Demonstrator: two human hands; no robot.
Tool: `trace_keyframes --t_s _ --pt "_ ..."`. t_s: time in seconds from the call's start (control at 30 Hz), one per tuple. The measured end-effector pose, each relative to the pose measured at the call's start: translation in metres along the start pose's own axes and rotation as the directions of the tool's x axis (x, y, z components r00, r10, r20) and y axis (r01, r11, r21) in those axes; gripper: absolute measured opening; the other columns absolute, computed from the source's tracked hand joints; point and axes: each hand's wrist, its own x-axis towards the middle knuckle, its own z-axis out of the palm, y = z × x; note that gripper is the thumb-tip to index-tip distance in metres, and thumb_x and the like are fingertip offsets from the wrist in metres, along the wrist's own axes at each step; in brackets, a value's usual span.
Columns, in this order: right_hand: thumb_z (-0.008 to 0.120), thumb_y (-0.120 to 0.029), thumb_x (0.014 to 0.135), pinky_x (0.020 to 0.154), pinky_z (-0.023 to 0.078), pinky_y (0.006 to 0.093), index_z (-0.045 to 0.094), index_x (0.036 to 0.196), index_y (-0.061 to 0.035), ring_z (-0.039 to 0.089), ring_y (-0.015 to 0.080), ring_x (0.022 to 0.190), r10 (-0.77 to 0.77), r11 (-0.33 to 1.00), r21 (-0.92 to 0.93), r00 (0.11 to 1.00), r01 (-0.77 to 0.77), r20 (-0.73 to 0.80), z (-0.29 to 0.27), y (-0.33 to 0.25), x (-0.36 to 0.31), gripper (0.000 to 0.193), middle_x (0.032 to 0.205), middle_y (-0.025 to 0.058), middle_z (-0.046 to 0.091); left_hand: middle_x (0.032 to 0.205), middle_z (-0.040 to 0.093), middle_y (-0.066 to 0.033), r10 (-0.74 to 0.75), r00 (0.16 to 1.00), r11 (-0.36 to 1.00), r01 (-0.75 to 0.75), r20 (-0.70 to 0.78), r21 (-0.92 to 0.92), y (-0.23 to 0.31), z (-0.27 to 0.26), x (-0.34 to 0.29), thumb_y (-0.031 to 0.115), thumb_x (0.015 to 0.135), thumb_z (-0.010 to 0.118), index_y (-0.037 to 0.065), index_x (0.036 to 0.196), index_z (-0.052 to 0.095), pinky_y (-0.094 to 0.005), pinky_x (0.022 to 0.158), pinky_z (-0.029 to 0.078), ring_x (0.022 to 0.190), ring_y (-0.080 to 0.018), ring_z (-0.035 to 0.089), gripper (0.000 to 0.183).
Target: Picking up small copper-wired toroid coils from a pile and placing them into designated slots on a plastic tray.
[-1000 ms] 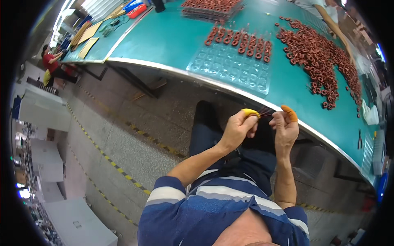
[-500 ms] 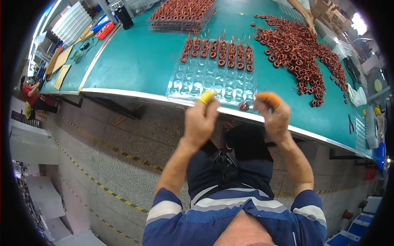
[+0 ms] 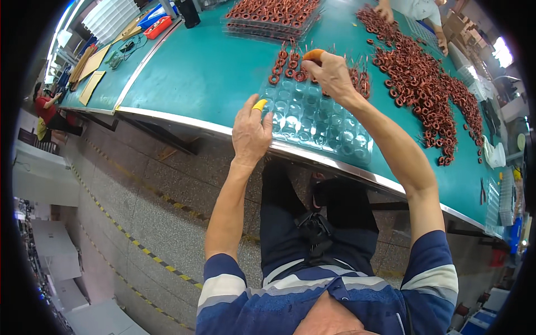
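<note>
A clear plastic tray (image 3: 329, 131) with round pockets lies at the table's near edge. Copper-wound ring coils (image 3: 291, 66) with wire ends upward fill its far rows; the nearer pockets hold none. My right hand (image 3: 334, 78), an orange cover on its index fingertip, reaches over these rows. Its thumb and index are pinched at a coil, mostly hidden by the fingers. Beside the tray's left edge is my left hand (image 3: 251, 134), a yellow cover on one finger. Its fingers are apart and nothing shows in them.
A large heap of loose coils (image 3: 430, 95) spreads to the right. Stacked filled trays (image 3: 271, 22) stand at the back. Another person's hand (image 3: 385, 11) reaches to the heap's far end. Pliers (image 3: 483, 191) lie at far right, a red bin (image 3: 158, 28) at far left.
My right hand has moved from the near edge, where it held a coil, forward and left over the filled rows. My left hand has shifted left and opened. The view has shifted slightly.
</note>
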Motion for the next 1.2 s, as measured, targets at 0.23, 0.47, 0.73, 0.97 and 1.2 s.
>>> trace_keyframes --t_s 0.23,0.47,0.73,0.97,1.2 --pt "0.065 -0.018 0.085 0.064 0.052 0.0349 0.069 0.096 -0.0014 0.066 0.0263 0.065 -0.162 0.972 -0.164 0.986 0.166 0.034 0.046 0.019 0.015 0.020 0.073 0.0163 0.067 0.123 0.056 -0.0197 0.018 1.000 1.000 -0.017 -0.011 0.019 0.000 -0.004 0.001 0.018 0.084 0.062 -0.006 0.098 0.061 -0.0427 0.087 0.047 0.100 -0.0371 0.058 0.027" --pt "0.064 -0.022 0.087 0.070 0.051 0.0390 0.063 0.109 0.0009 0.065 0.0298 0.074 -0.260 0.904 -0.344 0.965 0.252 0.022 0.020 0.002 0.017 0.032 0.097 0.0190 0.066 0.124 0.056 -0.0192 -0.005 1.000 1.000 0.005 -0.001 0.001 -0.001 -0.003 -0.002 0.019 0.084 0.061 -0.006 0.098 0.062 -0.0426 0.087 0.047 0.100 -0.0368 0.058 0.028" --pt "0.061 -0.021 0.089 0.068 0.051 0.0411 0.060 0.109 -0.0005 0.062 0.0334 0.078 -0.151 0.756 -0.638 0.987 0.146 0.046 -0.142 0.025 -0.107 0.029 0.097 0.0115 0.059 0.124 0.056 -0.0182 0.009 0.999 1.000 -0.009 0.036 -0.001 -0.002 -0.003 0.004 0.016 0.086 0.060 -0.005 0.105 0.061 -0.0415 0.091 0.044 0.106 -0.0358 0.056 0.029" --pt "0.061 -0.019 0.089 0.083 0.049 0.0416 0.055 0.111 0.0040 0.057 0.0353 0.098 0.080 0.572 -0.820 0.996 -0.010 0.044 -0.225 0.116 -0.236 0.032 0.108 0.0165 0.053 0.129 0.054 -0.0158 0.001 0.999 1.000 -0.002 0.054 0.030 0.002 0.000 0.005 0.019 0.089 0.054 -0.005 0.100 0.062 -0.0411 0.085 0.047 0.101 -0.0359 0.059 0.027" --pt "0.060 -0.007 0.087 0.069 0.051 0.0341 0.062 0.102 0.0028 0.062 0.0259 0.078 0.108 0.871 -0.442 0.960 -0.217 -0.259 -0.221 0.114 -0.220 0.018 0.097 0.0132 0.059 0.130 0.053 -0.0152 -0.032 0.995 0.999 0.032 0.092 0.004 0.005 -0.007 0.002 0.018 0.091 0.053 -0.006 0.103 0.060 -0.0385 0.086 0.046 0.103 -0.0336 0.059 0.028"
